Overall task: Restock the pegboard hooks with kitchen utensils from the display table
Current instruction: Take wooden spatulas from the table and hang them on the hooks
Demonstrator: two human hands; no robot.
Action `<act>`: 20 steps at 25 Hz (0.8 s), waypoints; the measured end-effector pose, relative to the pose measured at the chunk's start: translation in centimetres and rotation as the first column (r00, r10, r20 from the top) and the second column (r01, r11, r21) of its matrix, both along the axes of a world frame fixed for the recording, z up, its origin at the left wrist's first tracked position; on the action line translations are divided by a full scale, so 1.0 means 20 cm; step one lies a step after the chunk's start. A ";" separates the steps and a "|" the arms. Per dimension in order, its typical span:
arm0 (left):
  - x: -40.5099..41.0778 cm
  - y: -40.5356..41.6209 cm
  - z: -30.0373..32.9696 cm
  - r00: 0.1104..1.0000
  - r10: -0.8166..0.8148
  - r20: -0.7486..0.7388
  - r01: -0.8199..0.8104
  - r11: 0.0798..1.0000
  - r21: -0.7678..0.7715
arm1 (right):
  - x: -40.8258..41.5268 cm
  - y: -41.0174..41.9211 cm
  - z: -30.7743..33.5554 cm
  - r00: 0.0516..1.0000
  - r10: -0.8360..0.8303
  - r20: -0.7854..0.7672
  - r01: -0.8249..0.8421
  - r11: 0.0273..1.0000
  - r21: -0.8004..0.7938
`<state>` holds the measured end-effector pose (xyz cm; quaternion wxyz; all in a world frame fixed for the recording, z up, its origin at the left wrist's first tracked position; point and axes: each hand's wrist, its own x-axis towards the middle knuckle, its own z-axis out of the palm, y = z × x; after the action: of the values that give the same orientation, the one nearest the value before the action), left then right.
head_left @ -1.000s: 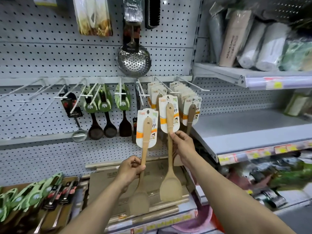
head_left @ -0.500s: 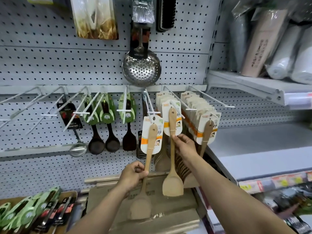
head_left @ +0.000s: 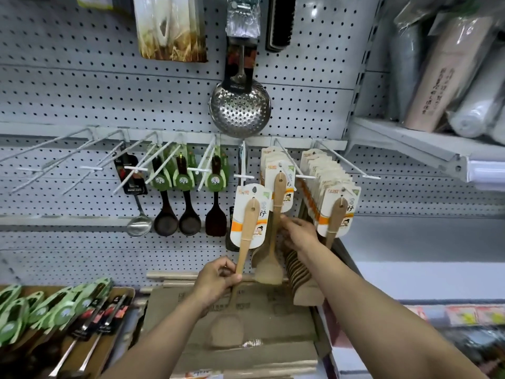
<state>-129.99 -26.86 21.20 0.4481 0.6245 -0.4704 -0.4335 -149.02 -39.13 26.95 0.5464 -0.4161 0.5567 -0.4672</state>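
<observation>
Low at the centre of the head view, the left hand (head_left: 218, 280) grips the handle of a wooden spatula (head_left: 246, 228), fingers curled round it below its white and orange card; the blade hangs down over a flattened cardboard box (head_left: 273, 324) and looks blurred. Just to the right and higher, the right hand (head_left: 300, 233) pinches the shaft of a second wooden spatula (head_left: 276, 214), whose card sits up at the tip of a white peg hook (head_left: 287, 162), in front of other carded spatulas on that hook. Whether the card's hole is on the hook cannot be told. Right of that hand, a packed row of carded spatulas (head_left: 336, 212) hangs from the next hook, their blades stacked close behind the right forearm. Left of the held spatulas, three dark spoons and turners with green cards (head_left: 183, 184) hang side by side, then a steel ladle (head_left: 138, 222) on a black card; further left the hooks stand bare. Above them, a perforated steel skimmer (head_left: 240, 110) hangs on the pegboard (head_left: 82, 99). At the lower left, on the table (head_left: 120, 294), green-carded and black-carded utensils (head_left: 54, 310) lie in rows. To the right, a grey shelf (head_left: 410, 138) carries wrapped rolls.
</observation>
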 end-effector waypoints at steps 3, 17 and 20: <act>-0.08 0.07 0.01 0.999 0.005 -0.036 -0.007 0.999 -0.042 | -0.02 0.14 0.08 0.989 0.086 0.120 -0.076 0.993 -0.088; -0.39 0.09 0.06 0.996 -0.038 -0.078 0.029 0.993 -0.117 | -0.14 0.38 0.22 0.967 0.232 0.110 -0.164 0.887 -0.433; -0.39 0.05 0.05 0.997 -0.051 -0.055 0.044 0.992 -0.120 | -0.14 0.33 0.21 0.977 0.199 0.076 -0.146 0.886 -0.440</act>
<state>-137.74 -25.92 22.29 0.4874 0.5726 -0.4969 -0.4331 -151.77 -32.54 31.20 0.5124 -0.5461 0.3663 -0.5523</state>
